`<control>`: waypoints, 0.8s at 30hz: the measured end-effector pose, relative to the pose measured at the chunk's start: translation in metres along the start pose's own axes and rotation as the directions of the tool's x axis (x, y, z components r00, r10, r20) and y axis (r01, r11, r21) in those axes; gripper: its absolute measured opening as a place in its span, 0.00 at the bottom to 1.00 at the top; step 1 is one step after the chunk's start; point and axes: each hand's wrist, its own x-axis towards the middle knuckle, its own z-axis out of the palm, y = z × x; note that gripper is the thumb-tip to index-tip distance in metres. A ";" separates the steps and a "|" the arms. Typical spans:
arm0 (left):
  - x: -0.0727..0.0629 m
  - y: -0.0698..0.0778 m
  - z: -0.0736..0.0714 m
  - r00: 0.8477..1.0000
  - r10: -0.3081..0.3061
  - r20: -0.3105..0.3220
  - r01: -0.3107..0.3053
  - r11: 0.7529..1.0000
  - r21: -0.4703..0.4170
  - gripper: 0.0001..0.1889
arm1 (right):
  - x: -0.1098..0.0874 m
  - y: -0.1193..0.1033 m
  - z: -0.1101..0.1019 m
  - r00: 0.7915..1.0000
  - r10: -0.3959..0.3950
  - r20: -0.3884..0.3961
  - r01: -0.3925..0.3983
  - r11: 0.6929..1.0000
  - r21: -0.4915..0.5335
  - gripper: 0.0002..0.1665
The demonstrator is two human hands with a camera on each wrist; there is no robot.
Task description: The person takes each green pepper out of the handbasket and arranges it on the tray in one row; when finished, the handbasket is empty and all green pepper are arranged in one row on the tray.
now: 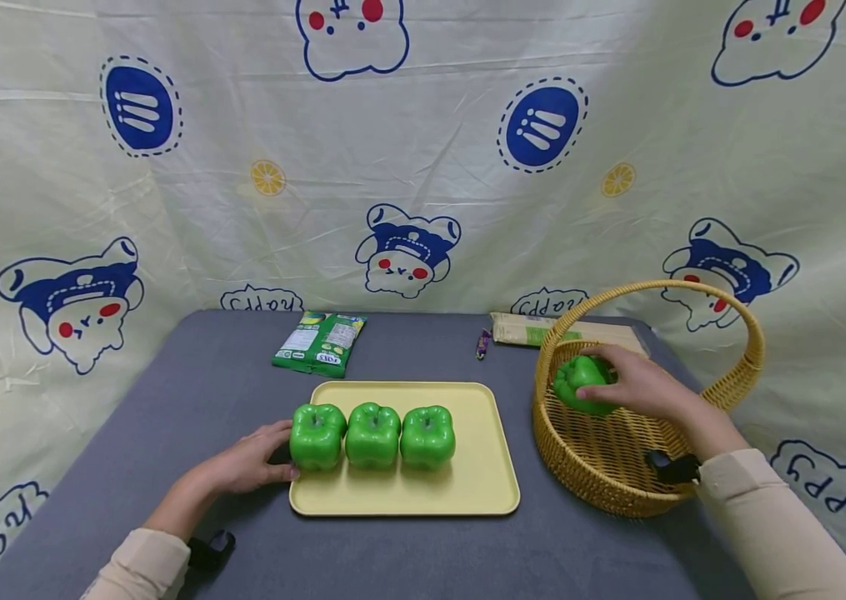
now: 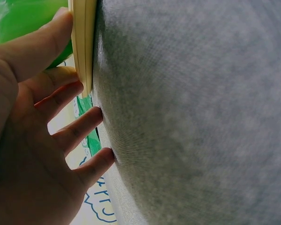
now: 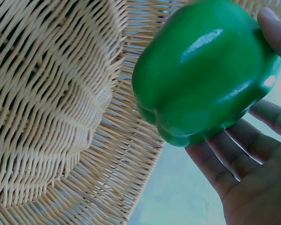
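Observation:
In the head view my right hand (image 1: 640,385) grips a green bell pepper (image 1: 576,385) over the wicker basket (image 1: 565,462). The right wrist view shows that pepper (image 3: 201,75) between thumb and fingers, with woven wicker beside it. Three more green bell peppers stand in a row on the yellow tray (image 1: 468,492): a left one (image 1: 316,446), a middle one (image 1: 372,446) and a right one (image 1: 428,446). At the tray's left edge rests my left hand (image 1: 250,460), fingers spread and loose beside the left pepper. Its thumb (image 2: 42,44) touches the tray rim (image 2: 84,42) in the left wrist view.
A green snack packet (image 1: 321,343) lies behind the tray on the grey table (image 1: 407,558). Farther right are a small purple wrapped piece (image 1: 483,344) and a flat beige package (image 1: 516,330), partly behind the basket. The basket's tall handle (image 1: 753,350) arches over its opening.

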 end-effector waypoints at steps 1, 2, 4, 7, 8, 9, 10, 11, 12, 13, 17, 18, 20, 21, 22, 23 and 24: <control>0.000 0.000 0.000 1.000 0.001 0.000 -0.001 1.000 0.001 0.37 | -0.002 -0.001 -0.002 1.000 -0.001 -0.010 0.001 1.000 -0.003 0.49; 0.000 0.000 0.000 1.000 0.001 0.000 -0.001 1.000 0.000 0.37 | -0.004 -0.003 -0.003 1.000 -0.001 -0.019 0.001 1.000 -0.009 0.49; 0.000 0.000 0.000 1.000 0.002 -0.001 -0.002 1.000 -0.001 0.37 | -0.008 -0.006 -0.006 0.999 -0.007 -0.039 0.006 1.000 -0.013 0.48; 0.000 0.000 0.000 1.000 0.004 -0.003 -0.004 1.000 -0.001 0.37 | -0.014 -0.010 -0.010 0.998 -0.006 -0.061 0.004 1.000 -0.020 0.47; 0.000 0.000 0.000 1.000 0.004 -0.003 -0.004 1.000 -0.001 0.37 | -0.016 -0.012 -0.011 0.998 -0.006 -0.066 0.004 1.000 -0.019 0.47; 0.000 0.000 0.000 1.000 0.004 -0.004 -0.004 1.000 0.001 0.37 | -0.018 -0.013 -0.011 0.997 -0.008 -0.072 0.007 1.000 -0.019 0.47; 0.000 0.000 0.000 1.000 0.004 -0.004 -0.004 1.000 0.001 0.37 | -0.020 -0.014 -0.012 0.997 -0.012 -0.076 0.010 1.000 -0.020 0.46; 0.000 0.000 0.000 1.000 0.003 -0.004 -0.003 1.000 0.002 0.38 | -0.022 -0.015 -0.012 0.997 -0.018 -0.081 0.016 1.000 -0.016 0.46; 0.000 0.000 0.001 1.000 0.004 -0.004 -0.004 1.000 0.002 0.37 | -0.024 -0.016 -0.013 0.996 -0.027 -0.087 0.026 1.000 -0.014 0.46; 0.000 0.000 0.001 1.000 0.003 -0.003 -0.003 1.000 0.002 0.37 | -0.026 -0.018 -0.013 0.995 -0.034 -0.093 0.033 0.999 -0.012 0.45; 0.000 0.000 0.000 1.000 0.002 0.001 -0.002 1.000 -0.004 0.37 | -0.034 -0.024 -0.015 0.990 -0.066 -0.121 0.066 0.998 -0.011 0.44; 0.000 0.000 0.000 1.000 0.002 0.002 -0.002 1.000 -0.005 0.37 | -0.036 -0.025 -0.015 0.989 -0.074 -0.129 0.072 0.997 -0.013 0.43; 0.000 0.000 0.000 1.000 0.003 0.003 -0.003 1.000 -0.006 0.37 | -0.039 -0.028 -0.015 0.986 -0.089 -0.141 0.088 0.996 -0.012 0.43; 0.000 0.000 0.000 1.000 0.004 0.002 -0.004 1.000 -0.005 0.37 | -0.041 -0.029 -0.014 0.985 -0.096 -0.146 0.095 0.995 -0.010 0.42; 0.000 0.000 0.000 1.000 0.006 0.001 -0.006 1.000 -0.005 0.37 | -0.042 -0.031 -0.014 0.984 -0.099 -0.150 0.099 0.995 -0.009 0.42; -0.001 0.000 0.000 1.000 0.007 0.000 -0.007 1.000 -0.004 0.37 | -0.044 -0.032 -0.013 0.983 -0.102 -0.152 0.102 0.995 -0.006 0.42; -0.001 0.001 0.000 1.000 0.007 -0.001 -0.007 1.000 -0.003 0.37 | -0.045 -0.033 -0.013 0.982 -0.108 -0.154 0.109 0.994 -0.002 0.42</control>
